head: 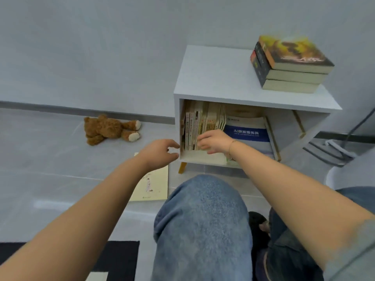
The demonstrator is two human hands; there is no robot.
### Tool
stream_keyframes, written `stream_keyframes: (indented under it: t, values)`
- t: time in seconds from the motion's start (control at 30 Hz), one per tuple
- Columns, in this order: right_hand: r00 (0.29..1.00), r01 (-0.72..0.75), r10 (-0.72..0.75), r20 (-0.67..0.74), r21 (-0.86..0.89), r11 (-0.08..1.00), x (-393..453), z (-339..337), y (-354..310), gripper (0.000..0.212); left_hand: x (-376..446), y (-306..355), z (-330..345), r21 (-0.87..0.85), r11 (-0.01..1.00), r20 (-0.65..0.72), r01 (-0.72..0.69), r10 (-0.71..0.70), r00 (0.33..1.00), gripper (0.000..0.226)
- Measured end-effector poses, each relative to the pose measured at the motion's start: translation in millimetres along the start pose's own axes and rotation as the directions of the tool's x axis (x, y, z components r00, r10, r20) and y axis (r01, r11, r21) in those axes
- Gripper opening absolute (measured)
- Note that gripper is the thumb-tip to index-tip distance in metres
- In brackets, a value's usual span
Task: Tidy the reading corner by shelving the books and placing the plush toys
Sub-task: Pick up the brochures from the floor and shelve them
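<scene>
Denim-clad knee (200, 224) is filling the foreground. Right hand (213, 141) is apparently pinching upright books (199, 126) inside shelf (223, 78); left hand (160, 153) is hovering, fingers relaxed. Stiff spines are offering firm hold.

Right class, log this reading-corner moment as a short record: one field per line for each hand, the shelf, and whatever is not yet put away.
left hand: open, beside the cabinet's left edge, holding nothing
right hand: fingers on the upright books inside the white cabinet
cabinet top: stack of three books
cabinet interior, right: blue-and-white book lying flat
floor, not yet shelved: cream book
floor, not yet placed: brown teddy bear by the wall
</scene>
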State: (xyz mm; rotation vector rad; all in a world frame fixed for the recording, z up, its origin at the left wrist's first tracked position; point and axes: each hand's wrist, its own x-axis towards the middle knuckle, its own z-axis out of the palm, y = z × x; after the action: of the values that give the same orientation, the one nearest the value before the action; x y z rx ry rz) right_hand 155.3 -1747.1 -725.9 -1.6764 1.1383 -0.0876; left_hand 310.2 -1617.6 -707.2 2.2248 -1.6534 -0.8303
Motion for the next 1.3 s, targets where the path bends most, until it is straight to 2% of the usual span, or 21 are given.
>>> stream_keyframes:
  t: [0.17, 0.27, 0.3, 0.33, 0.43, 0.57, 0.63, 0.73, 0.83, 0.9, 1.0, 1.1, 1.2, 1.3]
  values:
    - [0.954, 0.174, -0.084, 0.287, -0.305, 0.936, -20.7, 30.6, -71.6, 0.03, -51.5, -42.3, -10.2, -0.205, 0.97, -0.084, 0.132, -0.152, 0.985, 0.032]
    - [0.926, 0.271, -0.121, 0.356, -0.409, 0.871, -30.9, 64.1, -110.4, 0.023, -90.5, -74.1, -15.4, -0.373, 0.899, -0.115, 0.23, -0.291, 0.95, 0.031]
    - [0.886, 0.318, -0.096, 0.453, -0.444, 0.838, -30.3, 116.9, -129.4, 0.023, -136.5, -108.3, -14.3, -0.464, 0.83, -0.133, 0.31, -0.412, 0.902, 0.031]
    - [0.878, 0.324, -0.075, 0.472, -0.473, 0.819, -32.9, 135.0, -135.7, 0.024, -150.6, -120.5, -10.7, -0.509, 0.796, -0.128, 0.328, -0.447, 0.886, 0.031]
    - [0.862, 0.3, -0.02, 0.507, -0.477, 0.826, -37.5, 163.6, -133.7, 0.026, -166.7, -139.2, 6.2, -0.596, 0.718, -0.099, 0.359, -0.51, 0.855, 0.03]
    - [0.787, 0.296, 0.068, 0.613, -0.472, 0.831, -51.0, 270.0, -110.9, 0.028, -225.8, -196.4, 52.2, -0.676, 0.547, 0.003, 0.494, -0.668, 0.744, 0.029]
    - [0.754, 0.271, 0.123, 0.645, -0.477, 0.836, -60.4, 315.4, -84.7, 0.028, -250.4, -224.3, 85.3, -0.67, 0.487, 0.053, 0.56, -0.721, 0.69, 0.03]
    - [0.698, 0.142, 0.254, 0.669, -0.478, 0.867, -77.5, 367.7, -39.9, 0.026, -284.6, -255.8, 134.6, -0.685, 0.377, 0.138, 0.623, -0.773, 0.619, 0.028]
    - [0.663, -0.019, 0.36, 0.656, -0.466, 0.884, -95.3, 392.6, -1.7, 0.03, -313.2, -274.6, 183.6, -0.653, 0.284, 0.245, 0.702, -0.798, 0.551, 0.007]
    - [0.638, -0.07, 0.424, 0.643, -0.5, 0.863, -104.0, 403.7, 19.6, 0.033, -329.7, -286.8, 221.0, -0.562, 0.24, 0.304, 0.791, -0.83, 0.468, 0.008]
    - [0.637, -0.057, 0.459, 0.619, -0.557, 0.829, -112.0, 411.8, 43.5, 0.035, -345.9, -298.8, 271.6, -0.388, 0.185, 0.332, 0.903, -0.886, 0.324, 0.047]
    - [0.638, -0.028, 0.459, 0.618, -0.578, 0.816, -113.6, 414.9, 54.7, 0.036, -354.2, -298.9, 295.9, -0.263, 0.132, 0.27, 0.956, -0.941, 0.204, 0.081]
    - [0.648, -0.032, 0.467, 0.601, -0.591, 0.806, -111.8, 418.4, 62.3, 0.035, -356.2, -302.3, 313.0, -0.188, 0.137, 0.165, 0.973, -0.972, 0.168, 0.083]
    - [0.667, -0.031, 0.456, 0.589, -0.59, 0.807, -107.7, 416.3, 67.4, 0.036, -355.7, -309.4, 318.2, -0.095, 0.157, 0.153, 0.983, -0.974, 0.17, 0.087]
